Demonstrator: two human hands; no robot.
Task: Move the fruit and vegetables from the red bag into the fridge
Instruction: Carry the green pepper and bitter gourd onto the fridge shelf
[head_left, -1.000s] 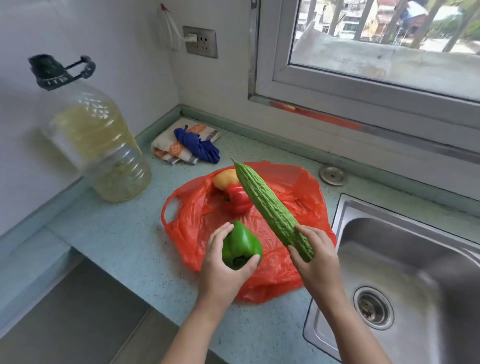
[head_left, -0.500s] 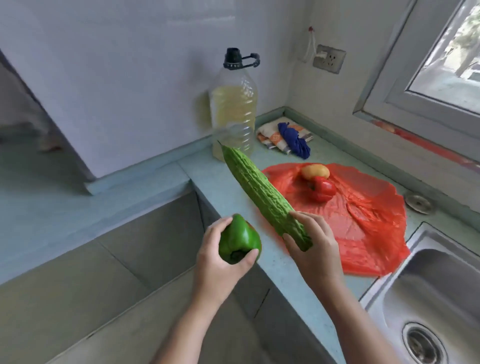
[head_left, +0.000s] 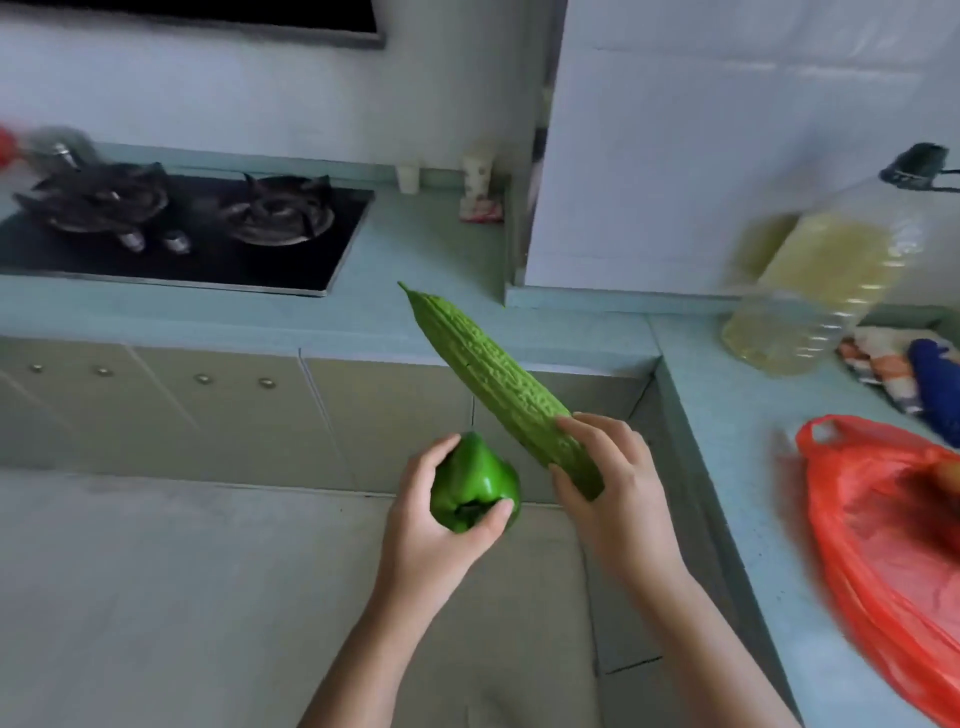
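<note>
Head view, only one available:

- Left hand (head_left: 431, 525): cups a green bell pepper (head_left: 475, 486). The fingers are curled round its left side and the thumb presses near the stem end. It is held in the air in front of the cabinet doors (head_left: 208, 405).
- Right hand (head_left: 613, 499): wrapped round the thick lower end of a bitter gourd (head_left: 498, 389), with fingers and thumb curled on opposite sides. The gourd tilts up and to the left, and its pointed tip shows against the counter edge.
- The two hands are just beside each other. Pepper and gourd are close but not clearly touching.
- Red bag (head_left: 883, 545): lies flattened on the countertop (head_left: 727, 415) at far right, well apart from both hands. Something orange-ish sits in it at the frame edge, too blurred to identify.
- Behind the bag there is a large clear bottle (head_left: 821, 286) of yellow liquid with a dark cap. Folded cloths (head_left: 893, 369) lie just beside it, one of them blue.
- Left section of the counter: a black two-burner gas hob (head_left: 182, 228). Two small containers (head_left: 480, 187) stand against the wall to its right.
- The right side of the frame is motion-blurred, so detail there is unreliable.
</note>
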